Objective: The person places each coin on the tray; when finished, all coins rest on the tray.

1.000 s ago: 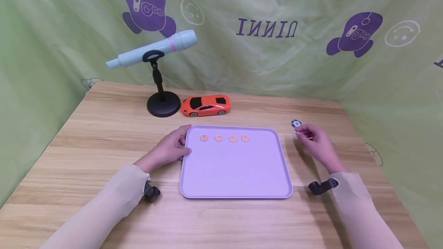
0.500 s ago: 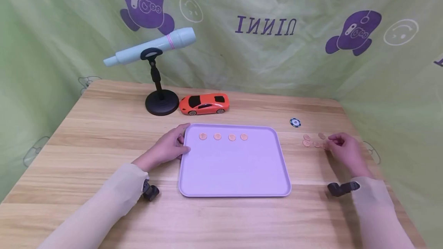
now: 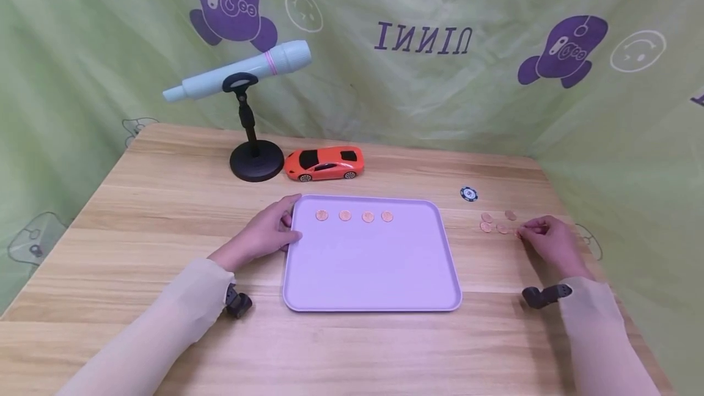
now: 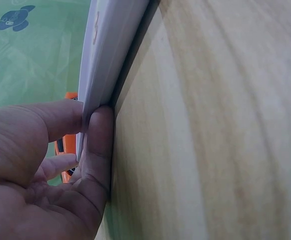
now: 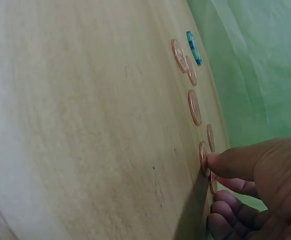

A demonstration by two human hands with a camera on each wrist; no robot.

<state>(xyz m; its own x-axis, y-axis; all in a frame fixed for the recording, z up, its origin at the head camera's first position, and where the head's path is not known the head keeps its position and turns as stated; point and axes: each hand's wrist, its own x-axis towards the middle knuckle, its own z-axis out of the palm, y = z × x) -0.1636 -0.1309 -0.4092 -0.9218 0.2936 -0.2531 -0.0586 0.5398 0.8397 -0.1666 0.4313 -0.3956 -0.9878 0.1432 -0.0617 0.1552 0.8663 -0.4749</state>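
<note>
In the head view my left hand (image 3: 266,230) grips the left edge of a lavender tray (image 3: 374,274). The left wrist view has the thumb on the tray's rim (image 4: 103,75) and fingers beneath it. Four-sided and shallow, the tray bears several copper coins in a row, one being this coin (image 3: 321,215). To the right of the tray, my right hand (image 3: 550,240) is at a loose group of copper coins (image 3: 502,228). In the right wrist view its thumb touches a coin (image 5: 203,156) lying flat on the table; the index fingertip is close to another coin (image 5: 212,185). Whether anything is pinched is unclear.
A blue-and-white poker chip (image 3: 469,194) lies beyond the loose coins. At the back are an orange toy car (image 3: 324,164) and a light-blue microphone (image 3: 247,72) on a black stand (image 3: 256,161). A green printed curtain (image 3: 418,96) hangs behind the wooden table (image 3: 379,347).
From beside the poker chip, my right hand has moved right and toward me to the loose coins, uncovering several of them. My left hand keeps its grip on the tray.
</note>
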